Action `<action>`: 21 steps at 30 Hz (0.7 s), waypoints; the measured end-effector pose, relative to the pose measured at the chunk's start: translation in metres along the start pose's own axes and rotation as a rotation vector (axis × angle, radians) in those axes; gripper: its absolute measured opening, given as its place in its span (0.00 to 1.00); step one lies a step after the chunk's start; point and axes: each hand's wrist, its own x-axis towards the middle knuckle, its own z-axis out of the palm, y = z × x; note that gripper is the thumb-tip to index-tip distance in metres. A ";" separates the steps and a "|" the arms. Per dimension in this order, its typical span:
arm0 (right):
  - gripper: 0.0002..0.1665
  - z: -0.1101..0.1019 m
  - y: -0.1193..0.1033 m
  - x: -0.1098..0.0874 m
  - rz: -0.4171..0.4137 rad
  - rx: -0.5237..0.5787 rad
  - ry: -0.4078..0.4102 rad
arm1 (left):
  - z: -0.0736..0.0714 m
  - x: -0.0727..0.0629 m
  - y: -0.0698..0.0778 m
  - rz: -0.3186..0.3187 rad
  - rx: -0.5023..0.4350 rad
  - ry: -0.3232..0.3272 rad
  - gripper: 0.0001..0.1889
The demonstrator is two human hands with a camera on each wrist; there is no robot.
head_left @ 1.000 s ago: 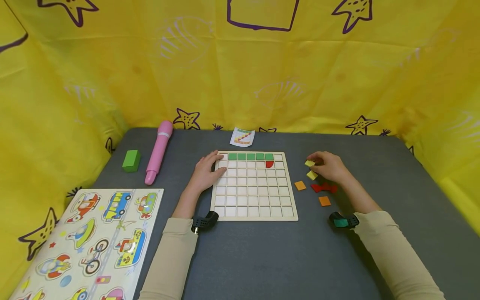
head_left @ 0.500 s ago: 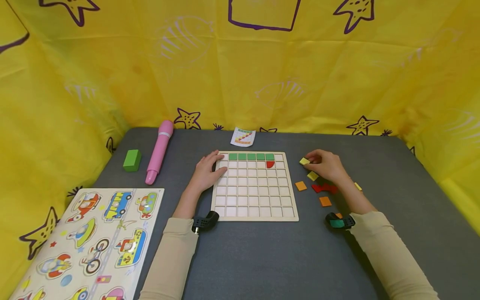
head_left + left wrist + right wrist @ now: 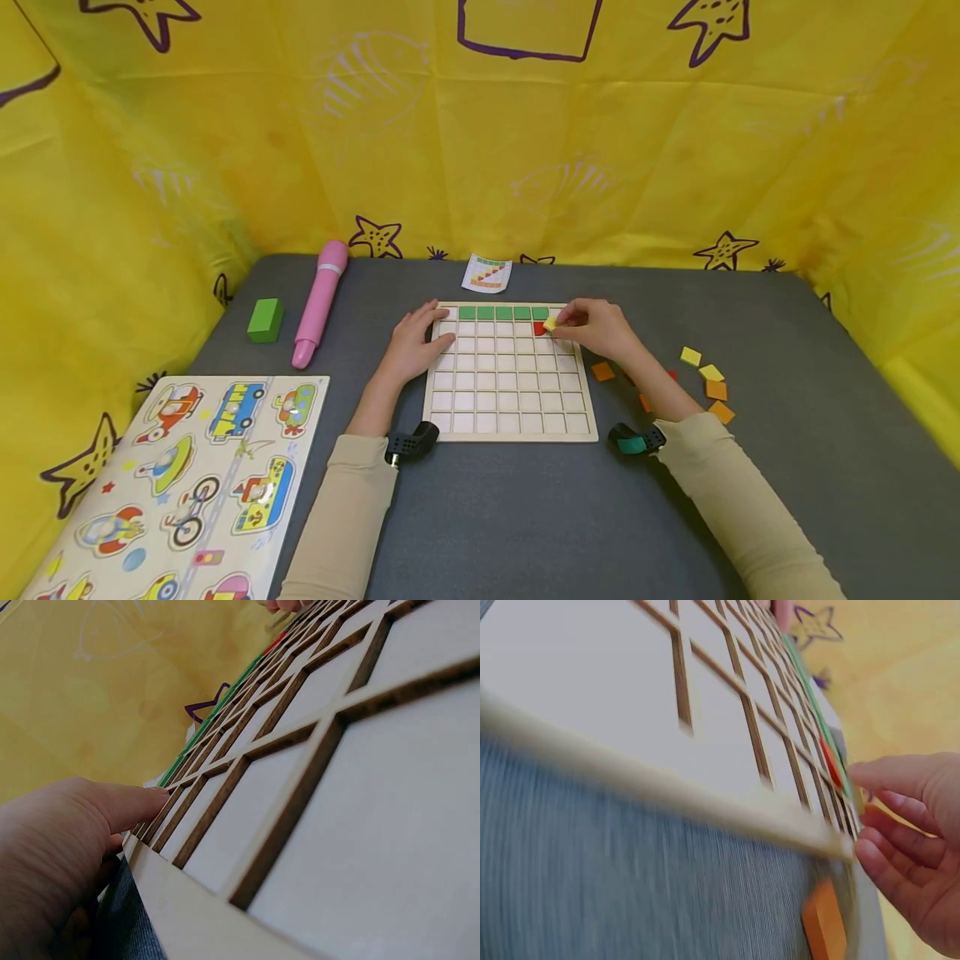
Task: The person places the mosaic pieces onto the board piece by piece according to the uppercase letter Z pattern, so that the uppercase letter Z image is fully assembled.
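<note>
A green block (image 3: 266,321) lies beside a pink stick (image 3: 317,308) — picture board (image 3: 202,457) in front.

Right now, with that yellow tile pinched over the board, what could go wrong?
In the head view, the yellow tile in the right grip partly covers the red piece, so it might nudge it. One orange tile, partly hidden by the right forearm, could get dragged as the arm pulls back. And if the left grip lifts off the edge of the grid board, the board may slide.
</note>
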 end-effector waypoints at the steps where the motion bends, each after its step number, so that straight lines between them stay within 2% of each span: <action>1: 0.11 0.003 -0.003 0.002 -0.025 0.004 -0.006 | 0.000 0.000 0.000 -0.001 0.000 0.001 0.26; 8: 0.06 0.019 -0.018 0.010 -0.202 -0.024 -0.043 | 0.000 0.000 -0.001 -0.005 0.009 0.000 0.27; 16: 0.04 0.026 -0.020 0.015 -0.311 -0.046 -0.043 | 0.000 0.001 0.000 -0.006 0.004 -0.004 0.26; 21: 0.04 0.027 -0.020 0.014 -0.345 -0.048 -0.049 | 0.000 0.000 -0.002 -0.008 0.009 -0.001 0.27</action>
